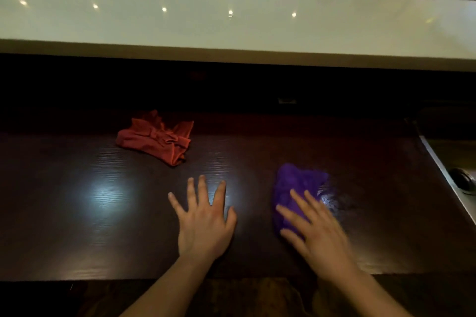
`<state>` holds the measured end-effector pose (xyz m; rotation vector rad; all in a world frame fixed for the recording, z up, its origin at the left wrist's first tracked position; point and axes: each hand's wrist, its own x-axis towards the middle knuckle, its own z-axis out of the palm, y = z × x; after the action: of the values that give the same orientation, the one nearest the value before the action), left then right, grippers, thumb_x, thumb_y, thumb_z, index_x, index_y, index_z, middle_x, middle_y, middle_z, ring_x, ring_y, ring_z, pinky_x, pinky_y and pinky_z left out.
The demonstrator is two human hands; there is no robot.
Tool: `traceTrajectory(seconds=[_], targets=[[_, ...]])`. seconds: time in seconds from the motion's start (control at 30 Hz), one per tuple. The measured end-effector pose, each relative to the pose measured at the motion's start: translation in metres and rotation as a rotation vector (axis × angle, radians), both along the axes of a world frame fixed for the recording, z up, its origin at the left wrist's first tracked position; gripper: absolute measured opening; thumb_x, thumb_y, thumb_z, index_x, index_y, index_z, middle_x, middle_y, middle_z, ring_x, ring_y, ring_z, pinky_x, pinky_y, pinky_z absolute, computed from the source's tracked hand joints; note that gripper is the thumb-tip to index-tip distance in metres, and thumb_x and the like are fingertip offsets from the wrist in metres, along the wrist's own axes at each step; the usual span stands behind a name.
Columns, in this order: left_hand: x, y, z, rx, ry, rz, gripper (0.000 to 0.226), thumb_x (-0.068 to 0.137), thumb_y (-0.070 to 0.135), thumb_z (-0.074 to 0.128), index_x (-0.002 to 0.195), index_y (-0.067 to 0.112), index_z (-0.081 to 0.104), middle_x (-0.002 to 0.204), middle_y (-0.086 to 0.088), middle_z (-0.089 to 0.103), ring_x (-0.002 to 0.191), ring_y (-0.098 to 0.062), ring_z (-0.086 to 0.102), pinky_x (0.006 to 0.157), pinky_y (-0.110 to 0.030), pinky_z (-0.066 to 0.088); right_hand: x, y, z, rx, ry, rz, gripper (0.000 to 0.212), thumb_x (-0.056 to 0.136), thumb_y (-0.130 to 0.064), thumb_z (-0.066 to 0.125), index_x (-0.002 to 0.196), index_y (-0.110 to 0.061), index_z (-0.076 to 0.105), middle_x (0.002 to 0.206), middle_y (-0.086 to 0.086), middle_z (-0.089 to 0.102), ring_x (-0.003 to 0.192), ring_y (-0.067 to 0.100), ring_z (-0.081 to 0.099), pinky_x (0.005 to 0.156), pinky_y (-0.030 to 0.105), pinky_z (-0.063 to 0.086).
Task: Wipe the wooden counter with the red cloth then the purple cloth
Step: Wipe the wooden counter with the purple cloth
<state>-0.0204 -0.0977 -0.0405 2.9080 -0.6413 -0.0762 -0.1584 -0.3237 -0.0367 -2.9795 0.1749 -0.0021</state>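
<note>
Farthest to our left lies the red cloth (pixel 157 137), crumpled into a loose heap of folds with two corners sticking up, resting on the dark wooden desk (pixel 77 226) up and to the left of our left grip, well apart from it and touched by neither hand. The desk shows fine wood grain and a bright patch of reflected light to the left of that grip. Our left hand (pixel 206 224) rests palm down on the bare wood, wrist straight, the forearm coming in from the near edge; its grip is spread wide, fingers fanned and holding nothing. To the right, apart from that hand, our right hand (pixel 316 234) lies palm down on the purple cloth (pixel 298 183), fingers spread and pointing up and left, pressing the cloth flat against the desk rather than pinching it. The purple cloth is bunched and fuzzy, with most of it showing beyond the fingertips and along the left of the grip. This hand looks blurred.
</note>
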Motion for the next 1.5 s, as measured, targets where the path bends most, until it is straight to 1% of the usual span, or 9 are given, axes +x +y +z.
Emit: traceTrajectory(seconds=[0.17, 0.4, 0.67, 0.87, 1.03, 1.13, 1.27, 1.4, 1.5], targets=[[-0.001, -0.001, 0.005, 0.025, 0.000, 0.008, 0.061, 0.089, 0.055, 0.034, 0.145, 0.031, 0.039, 0.155, -0.019, 0.033, 0.147, -0.038, 0.016, 0.110, -0.074, 0.008, 0.089, -0.023, 0.015, 0.027, 0.027, -0.405, 0.053, 0.096, -0.060, 0.038, 0.146, -0.041, 0.039, 0.162, -0.002, 0.026, 0.150, 0.029, 0.015, 0.122, 0.045, 0.012], [0.000, 0.000, 0.001, 0.016, -0.011, 0.008, 0.060, 0.089, 0.056, 0.034, 0.144, 0.031, 0.039, 0.155, -0.019, 0.034, 0.147, -0.038, 0.017, 0.110, -0.074, 0.009, -0.027, 0.042, -0.002, 0.047, 0.014, -0.014, 0.052, 0.097, -0.065, 0.030, 0.146, -0.048, 0.033, 0.161, -0.008, 0.026, 0.149, 0.023, 0.021, 0.119, 0.044, 0.018], [-0.002, 0.001, 0.004, 0.013, -0.010, 0.007, 0.061, 0.089, 0.056, 0.031, 0.145, 0.031, 0.037, 0.154, -0.019, 0.034, 0.147, -0.038, 0.017, 0.110, -0.074, 0.010, 0.001, -0.072, 0.020, 0.018, -0.003, -0.603, 0.051, 0.097, -0.053, 0.045, 0.143, -0.032, 0.047, 0.157, 0.007, 0.036, 0.146, 0.035, 0.025, 0.118, 0.051, 0.022], [-0.001, 0.001, 0.000, -0.006, -0.023, 0.003, 0.060, 0.088, 0.055, 0.035, 0.142, 0.029, 0.042, 0.151, -0.021, 0.038, 0.145, -0.039, 0.021, 0.109, -0.075, 0.012, -0.064, -0.006, 0.003, 0.016, -0.013, -0.209, 0.053, 0.096, -0.062, 0.032, 0.143, -0.041, 0.043, 0.156, -0.002, 0.037, 0.146, 0.026, 0.029, 0.117, 0.043, 0.024], [0.000, -0.001, 0.001, 0.008, -0.030, 0.004, 0.061, 0.087, 0.054, 0.036, 0.141, 0.029, 0.043, 0.149, -0.022, 0.039, 0.144, -0.041, 0.024, 0.108, -0.076, 0.013, -0.049, -0.128, 0.014, -0.081, 0.152, -0.605, 0.074, 0.092, -0.069, 0.008, 0.149, -0.032, 0.036, 0.162, 0.008, 0.024, 0.149, 0.034, 0.016, 0.119, 0.048, 0.016], [-0.002, -0.002, 0.005, 0.026, -0.018, 0.010, 0.061, 0.087, 0.053, 0.035, 0.141, 0.028, 0.044, 0.150, -0.022, 0.039, 0.144, -0.041, 0.023, 0.108, -0.076, 0.013, 0.006, -0.133, 0.022, 0.003, 0.047, -0.804, 0.062, 0.095, -0.060, 0.033, 0.149, -0.030, 0.037, 0.162, 0.010, 0.024, 0.147, 0.039, 0.019, 0.118, 0.051, 0.017], [-0.003, -0.002, 0.010, 0.031, 0.004, 0.019, 0.064, 0.087, 0.054, 0.031, 0.143, 0.028, 0.043, 0.152, -0.021, 0.036, 0.145, -0.039, 0.020, 0.109, -0.075, 0.012, 0.029, -0.055, 0.010, -0.020, -0.023, -0.518, 0.052, 0.097, -0.055, 0.042, 0.145, -0.034, 0.045, 0.158, 0.008, 0.034, 0.145, 0.038, 0.027, 0.117, 0.052, 0.024], [-0.003, -0.002, 0.009, 0.012, 0.008, 0.021, 0.065, 0.087, 0.056, 0.028, 0.144, 0.028, 0.043, 0.153, -0.021, 0.035, 0.146, -0.038, 0.019, 0.110, -0.074, 0.011, 0.000, -0.020, -0.002, -0.004, -0.011, -0.153, 0.055, 0.096, -0.066, 0.029, 0.145, -0.044, 0.038, 0.158, -0.002, 0.035, 0.146, 0.029, 0.028, 0.117, 0.046, 0.027], [-0.003, -0.001, 0.009, 0.011, 0.004, 0.029, 0.066, 0.086, 0.057, 0.028, 0.144, 0.028, 0.043, 0.153, -0.020, 0.036, 0.146, -0.038, 0.020, 0.110, -0.073, 0.011, 0.014, -0.090, 0.002, -0.036, -0.029, -0.312, 0.053, 0.095, -0.058, 0.044, 0.142, -0.035, 0.048, 0.155, 0.009, 0.040, 0.143, 0.035, 0.034, 0.116, 0.048, 0.029]])
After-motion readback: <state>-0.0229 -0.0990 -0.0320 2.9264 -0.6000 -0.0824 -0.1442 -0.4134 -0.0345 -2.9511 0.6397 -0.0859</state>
